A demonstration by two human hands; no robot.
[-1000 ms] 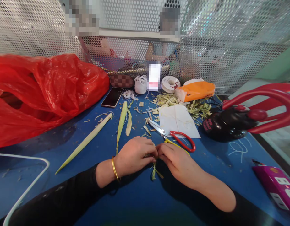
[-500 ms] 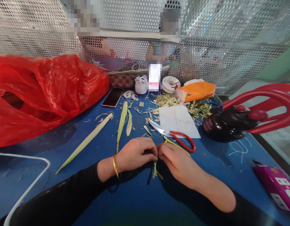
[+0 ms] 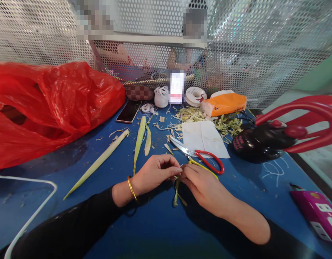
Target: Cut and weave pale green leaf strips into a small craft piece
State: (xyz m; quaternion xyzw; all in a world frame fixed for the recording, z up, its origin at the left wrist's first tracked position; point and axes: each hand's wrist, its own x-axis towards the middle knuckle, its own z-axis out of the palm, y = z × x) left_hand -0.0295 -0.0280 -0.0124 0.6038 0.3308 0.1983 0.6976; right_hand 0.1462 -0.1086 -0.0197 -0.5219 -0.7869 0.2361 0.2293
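Observation:
My left hand (image 3: 158,172), with a gold bangle at the wrist, is closed in a pinch, thumb against forefinger. A tiny pale tip shows at that pinch. Touching it from the right, my right hand (image 3: 202,187) is closed around a small bundle of green corn husk strips (image 3: 176,192), whose ends hang below the fingers. The fingers hide the upper part of the bundle. Just beyond my right hand lie red-handled scissors (image 3: 209,160) and a yellow-handled tool (image 3: 200,164), partly covered. Loose corn husk leaves (image 3: 139,140) lie past my left hand.
A long pale husk (image 3: 98,163) lies left, near a red plastic bag (image 3: 58,104). Behind are a phone (image 3: 128,111), white string (image 3: 161,98), a ribbon spool (image 3: 195,96), an orange packet (image 3: 225,104) and white paper (image 3: 205,138). At right stand a black bottle (image 3: 256,144) and purple box (image 3: 317,210).
My left hand has shifted slightly up, its thumb now higher against the forefinger. The hanging husk ends have swung a little left and show more. My right hand has hardly moved.

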